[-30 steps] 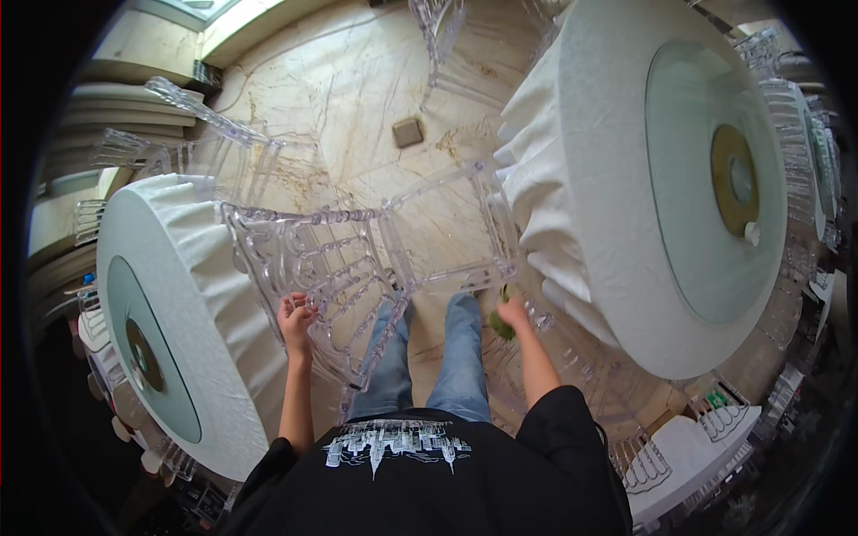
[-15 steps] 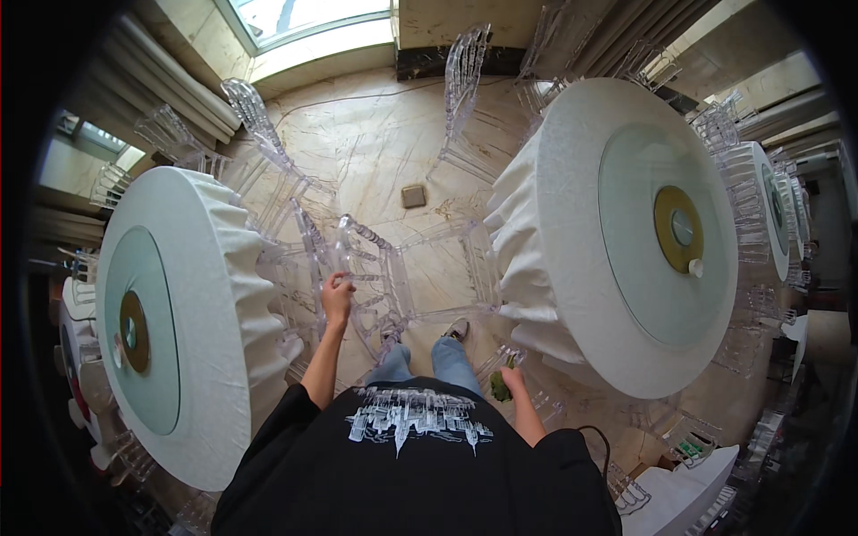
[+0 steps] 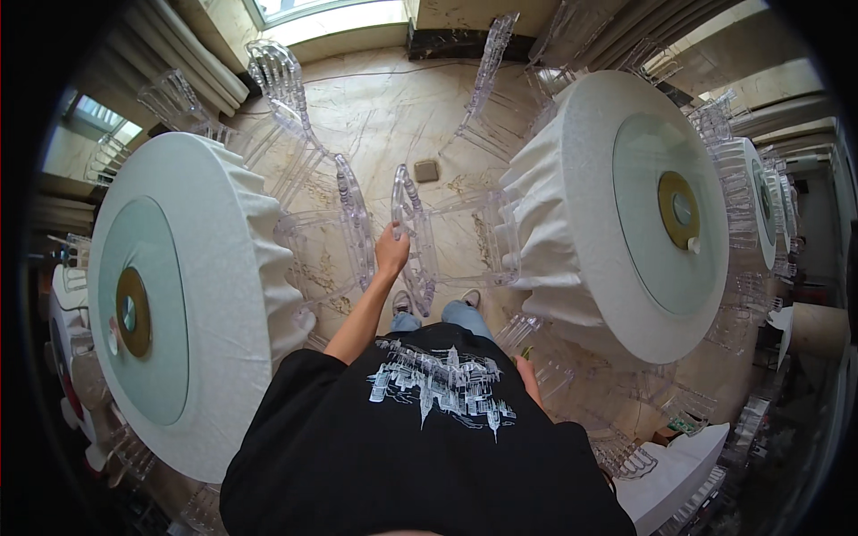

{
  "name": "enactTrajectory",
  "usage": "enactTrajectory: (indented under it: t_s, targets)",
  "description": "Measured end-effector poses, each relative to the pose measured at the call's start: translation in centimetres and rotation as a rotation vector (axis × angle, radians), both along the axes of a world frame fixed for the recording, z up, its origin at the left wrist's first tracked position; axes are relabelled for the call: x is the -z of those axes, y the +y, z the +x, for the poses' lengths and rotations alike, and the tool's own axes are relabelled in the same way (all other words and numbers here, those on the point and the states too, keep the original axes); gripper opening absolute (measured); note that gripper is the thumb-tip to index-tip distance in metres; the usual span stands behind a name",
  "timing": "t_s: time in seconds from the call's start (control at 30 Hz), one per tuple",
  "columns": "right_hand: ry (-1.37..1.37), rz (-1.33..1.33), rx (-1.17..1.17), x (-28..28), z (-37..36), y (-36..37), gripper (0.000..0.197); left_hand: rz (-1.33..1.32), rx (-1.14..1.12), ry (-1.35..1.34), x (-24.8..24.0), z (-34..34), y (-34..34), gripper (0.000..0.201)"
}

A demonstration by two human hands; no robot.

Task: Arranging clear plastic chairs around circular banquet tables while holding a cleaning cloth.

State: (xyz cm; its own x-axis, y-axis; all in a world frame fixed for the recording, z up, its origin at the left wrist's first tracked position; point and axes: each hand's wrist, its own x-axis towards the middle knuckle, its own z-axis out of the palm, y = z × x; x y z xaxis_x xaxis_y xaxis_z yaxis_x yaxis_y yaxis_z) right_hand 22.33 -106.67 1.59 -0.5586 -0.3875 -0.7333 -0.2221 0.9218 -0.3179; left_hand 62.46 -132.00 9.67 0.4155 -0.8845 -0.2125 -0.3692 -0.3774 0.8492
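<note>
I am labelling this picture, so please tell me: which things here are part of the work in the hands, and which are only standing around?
In hand:
left hand gripping clear chair
right hand, green cloth

Around:
right round table
left round table
other clear chairs
floor box

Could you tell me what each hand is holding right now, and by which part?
The left hand grips the clear chair by the top of its backrest. The right hand is mostly hidden; something green shows at it, but the hold cannot be told.

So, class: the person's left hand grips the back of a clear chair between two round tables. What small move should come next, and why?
Probably slide the clear chair toward the right table: the left hand grips its back, and its seat sits just outside the tablecloth.
</note>
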Motion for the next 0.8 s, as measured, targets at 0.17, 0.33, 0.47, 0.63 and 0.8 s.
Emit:
enactTrajectory:
  t_s: [0.17, 0.33, 0.47, 0.63, 0.8]
  targets:
    - [-0.04, 0.067, -0.073, -0.5, -0.4, 0.6, 0.044, 0.077, 0.146, -0.067, -0.1, 1.9, -0.9, 0.045]
    - [0.049, 0.038, -0.054, -4.2, -0.1, -2.0, 0.043, 0.077, -0.042, -0.132, -1.6, -1.2, -0.8, 0.054]
    - [0.075, 0.037, -0.12, -5.3, -0.6, -7.1, 0.047, 0.065, -0.079, -0.355, -2.3, -2.5, -1.1, 0.059]
    - [0.116, -0.127, -0.36, 0.2, -2.4, -21.0, 0.045, -0.071, 0.052, -0.534, -9.1, -5.5, -8.0, 0.062]
    - [0.198, -0.192, -0.508, 6.5, 0.9, -44.4, 0.062, -0.181, 0.262, -0.231, -4.9, -1.7, -26.3, 0.051]
